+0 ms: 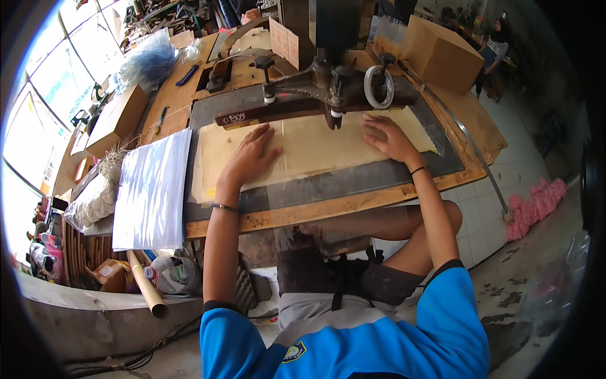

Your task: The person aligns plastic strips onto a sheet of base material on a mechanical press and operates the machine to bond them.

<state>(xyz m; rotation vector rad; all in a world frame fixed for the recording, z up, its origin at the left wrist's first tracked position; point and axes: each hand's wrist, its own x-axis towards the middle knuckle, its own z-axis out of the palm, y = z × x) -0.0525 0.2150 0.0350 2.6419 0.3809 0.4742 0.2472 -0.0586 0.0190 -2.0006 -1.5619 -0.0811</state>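
A long yellowish translucent sheet [315, 155] lies on a dark grey mat [372, 180] on the wooden table. My left hand [251, 158] is flat on the sheet's left part, fingers stretched out. On the sheet's right part rests my right hand [392, 140], its fingers apart and holding nothing. Just beyond my hands, a dark metal press bar [278, 112] runs across the sheet's far side, under a bracket with knobs [322, 82]. A white ring-shaped roll [377, 87] hangs at the bracket's right end.
Clear plastic sheets [151, 189] are stacked at the table's left edge. Cardboard boxes stand at the back right [439, 54] and far left [117, 120]. A blue cutter knife [187, 74] lies at the back left. A pink mop [536, 205] leans against the table's right side.
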